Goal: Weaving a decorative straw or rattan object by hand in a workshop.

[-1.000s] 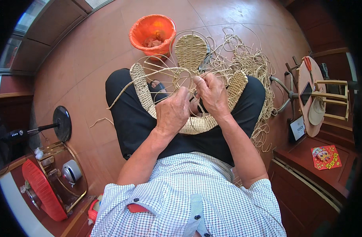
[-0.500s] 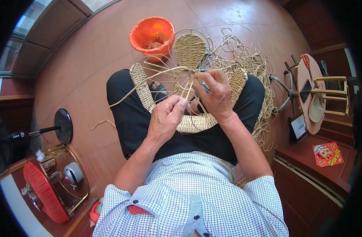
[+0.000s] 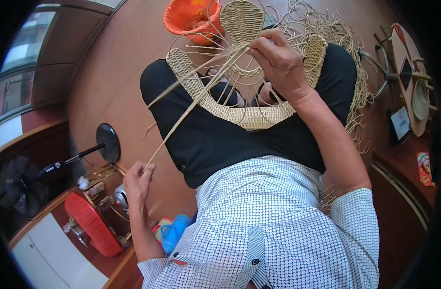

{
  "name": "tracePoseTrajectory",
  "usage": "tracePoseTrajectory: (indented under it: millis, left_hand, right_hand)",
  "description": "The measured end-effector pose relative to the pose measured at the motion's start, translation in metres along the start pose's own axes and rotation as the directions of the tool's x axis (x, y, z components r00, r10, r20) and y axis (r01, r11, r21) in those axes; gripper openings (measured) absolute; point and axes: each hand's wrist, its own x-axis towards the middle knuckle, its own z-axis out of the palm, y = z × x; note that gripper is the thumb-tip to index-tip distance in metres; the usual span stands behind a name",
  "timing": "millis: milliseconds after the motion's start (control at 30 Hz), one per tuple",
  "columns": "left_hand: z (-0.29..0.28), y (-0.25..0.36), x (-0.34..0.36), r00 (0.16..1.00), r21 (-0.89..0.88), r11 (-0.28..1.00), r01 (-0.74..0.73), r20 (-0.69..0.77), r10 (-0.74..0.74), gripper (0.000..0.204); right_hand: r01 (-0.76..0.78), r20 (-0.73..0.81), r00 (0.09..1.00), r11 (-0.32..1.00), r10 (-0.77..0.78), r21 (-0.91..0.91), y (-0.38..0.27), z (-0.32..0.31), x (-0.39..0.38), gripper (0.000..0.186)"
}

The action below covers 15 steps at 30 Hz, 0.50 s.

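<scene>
A round wire frame, partly woven with straw-coloured cord [image 3: 256, 117], lies across my lap. It has a curved woven band near me, a woven oval panel [image 3: 242, 21] at the far side, and bare wires meeting a small ring [image 3: 247, 72] in the middle. My right hand [image 3: 280, 62] pinches the cord at the frame, close to the base of the oval panel. Stretched out to the lower left, my left hand [image 3: 139, 183] grips a long cord [image 3: 184, 115] pulled taut from that spot. Another loose strand [image 3: 165, 92] slants over the woven band's left arm.
An orange-lined bucket [image 3: 191, 21] stands beyond the frame. Loose cord [image 3: 348, 62] is heaped at the right around my knee. A fan [image 3: 25, 185] and a red-covered round thing [image 3: 92, 224] are at the left, a light-blue bottle [image 3: 174, 233] beside my hip.
My left hand has drawn away from the frame's middle to the lower left, pulling the cord long and straight. My right hand stays at the frame. The view has shifted.
</scene>
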Motion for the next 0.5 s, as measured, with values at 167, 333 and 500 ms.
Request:
tracePoseTrajectory:
  millis: [167,333,500]
  left_hand:
    - [-0.034,-0.201,-0.015,0.974,0.441,0.885,0.147,-0.221,-0.052,0.031]
    - [-0.096,-0.401,-0.037,0.616,0.13,0.644,0.754,-0.481,-0.624,0.016]
    - [-0.101,-0.326,0.045,0.927,0.554,0.748,0.365,-0.139,-0.348,0.027]
  right_hand:
    - [0.01,0.038,0.999,0.996,-0.013,0.089,0.004,-0.001,0.001,0.012]
    - [-0.059,0.027,0.998,0.987,0.055,0.15,0.002,0.0,0.002,0.013]
    - [-0.077,-0.01,0.997,0.987,0.079,0.143,0.002,0.002,0.003,0.014]
